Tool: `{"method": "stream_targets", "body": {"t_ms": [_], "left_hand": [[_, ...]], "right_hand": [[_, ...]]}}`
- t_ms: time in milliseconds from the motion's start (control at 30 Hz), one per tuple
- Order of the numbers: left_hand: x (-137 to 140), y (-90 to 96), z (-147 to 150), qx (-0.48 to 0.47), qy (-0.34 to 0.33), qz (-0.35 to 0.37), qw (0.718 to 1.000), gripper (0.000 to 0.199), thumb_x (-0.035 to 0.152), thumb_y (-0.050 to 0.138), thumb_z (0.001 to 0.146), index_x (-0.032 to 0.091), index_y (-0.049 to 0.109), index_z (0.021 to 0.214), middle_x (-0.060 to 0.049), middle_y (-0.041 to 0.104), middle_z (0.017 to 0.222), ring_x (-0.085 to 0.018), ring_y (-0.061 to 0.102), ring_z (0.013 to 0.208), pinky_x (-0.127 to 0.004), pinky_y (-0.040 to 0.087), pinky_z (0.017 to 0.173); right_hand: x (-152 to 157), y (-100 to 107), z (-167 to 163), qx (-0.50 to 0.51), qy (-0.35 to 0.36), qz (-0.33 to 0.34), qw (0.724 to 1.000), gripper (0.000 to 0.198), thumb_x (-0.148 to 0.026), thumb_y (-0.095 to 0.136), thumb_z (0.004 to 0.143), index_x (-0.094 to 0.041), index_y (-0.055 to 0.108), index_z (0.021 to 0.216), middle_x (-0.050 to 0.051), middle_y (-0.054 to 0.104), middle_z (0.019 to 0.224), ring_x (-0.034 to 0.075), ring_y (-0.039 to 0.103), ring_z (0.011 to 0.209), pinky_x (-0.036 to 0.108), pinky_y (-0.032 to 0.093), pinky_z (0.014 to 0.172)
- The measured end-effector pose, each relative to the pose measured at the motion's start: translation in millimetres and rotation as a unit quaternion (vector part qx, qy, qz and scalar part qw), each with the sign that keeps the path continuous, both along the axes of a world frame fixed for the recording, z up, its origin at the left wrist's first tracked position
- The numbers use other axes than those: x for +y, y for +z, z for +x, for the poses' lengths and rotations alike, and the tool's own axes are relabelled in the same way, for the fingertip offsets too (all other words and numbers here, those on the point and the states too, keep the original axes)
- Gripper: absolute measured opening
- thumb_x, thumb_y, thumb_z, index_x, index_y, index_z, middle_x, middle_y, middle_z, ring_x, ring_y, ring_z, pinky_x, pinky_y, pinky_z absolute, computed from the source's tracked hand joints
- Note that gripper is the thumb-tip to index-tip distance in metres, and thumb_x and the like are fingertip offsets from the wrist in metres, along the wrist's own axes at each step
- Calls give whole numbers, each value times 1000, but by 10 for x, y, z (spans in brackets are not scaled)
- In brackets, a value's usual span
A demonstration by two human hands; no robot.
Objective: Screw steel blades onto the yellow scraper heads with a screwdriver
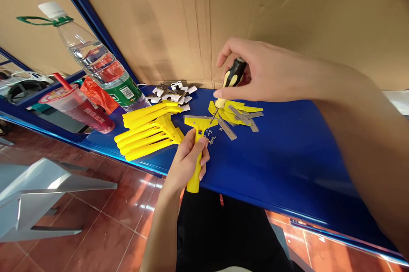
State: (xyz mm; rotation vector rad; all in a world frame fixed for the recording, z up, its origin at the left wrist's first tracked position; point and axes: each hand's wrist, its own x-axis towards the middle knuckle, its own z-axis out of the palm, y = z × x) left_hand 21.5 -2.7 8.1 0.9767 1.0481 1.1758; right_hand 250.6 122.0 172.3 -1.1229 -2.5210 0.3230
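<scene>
A yellow scraper [200,124] is gripped by the left hand [191,155], its fingers curled around the handle just under the wide head and its thumb laid across the front. In the right hand [252,70], a black and cream screwdriver [234,75] is held between the thumb and the bent fingers. Its tip is set at the right end of the scraper's head. The left arm is stretched up from below; the right arm is reached across from the right, with the back of the hand turned up.

Tiny screws [211,138] are scattered just beside the left fingertips. Under the right fingers, flat yellow pieces [244,108] are heaped with thin metal blades [227,129]. To the left of the left fingers, more yellow handles [150,136] are piled. Farther left, a water bottle [96,59] and a red drink cup [83,110] are seen.
</scene>
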Motion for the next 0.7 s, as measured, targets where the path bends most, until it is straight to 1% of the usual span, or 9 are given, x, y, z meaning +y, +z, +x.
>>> {"method": "stream_targets", "body": {"t_ms": [67,167,300,333,400,467,533,600,700], "left_hand": [[3,3,0,1,-4,0,1000,45,55,83,102,27,48,104,7,57,83,-5,46,45,-19,41,34],[9,7,2,3,-9,2,1000,42,53,80,104,26,48,103,7,57,83,-5,46,45,-19,40,34],[12,9,1,0,-9,5,1000,39,49,79,105,26,48,103,6,57,85,-5,46,46,-18,40,34],[12,11,1,-1,-8,4,1000,39,49,80,105,26,48,103,6,58,86,-5,46,47,-18,40,34],[11,19,2,-9,-4,0,1000,41,49,82,103,26,48,103,6,58,88,-4,46,48,-18,40,35],[11,36,8,-21,2,-6,1000,45,48,85,100,26,47,103,5,59,91,-4,46,49,-17,39,34],[12,61,20,-36,13,-11,999,50,49,90,95,27,45,103,5,59,94,-5,46,51,-16,38,32],[14,89,33,-50,24,-16,998,54,49,93,92,28,45,105,6,58,95,-5,46,52,-16,36,30],[19,124,45,-66,34,-22,997,57,48,95,89,30,46,113,7,56,93,-6,44,52,-15,36,30]], "right_hand": [[6,2,-6,2,-20,29,999,43,-56,73,100,-28,60,131,12,77,134,31,69,100,41,47,78],[17,14,0,-9,24,17,1000,31,-44,78,96,-30,68,122,7,81,129,28,71,97,38,48,74],[18,33,34,-26,-18,8,999,41,-67,75,99,-30,77,116,5,84,104,25,72,80,37,45,65],[18,35,42,-30,-23,8,999,37,-65,73,100,-30,78,114,4,84,99,25,72,78,37,44,65],[22,36,53,-39,8,5,999,18,-45,76,98,-32,78,111,0,84,103,24,73,83,36,46,65],[26,34,55,-39,49,9,998,23,-35,80,91,-34,77,114,-3,84,115,23,74,93,35,50,70],[28,33,51,-32,41,18,998,27,-46,81,94,-33,76,118,-1,83,118,25,74,97,36,50,71],[25,34,49,-33,10,26,999,30,-56,74,101,-31,77,116,2,84,111,26,74,92,37,47,69],[29,30,56,-52,31,12,998,15,-43,72,102,-31,78,109,0,84,110,25,74,92,37,48,71]]}}
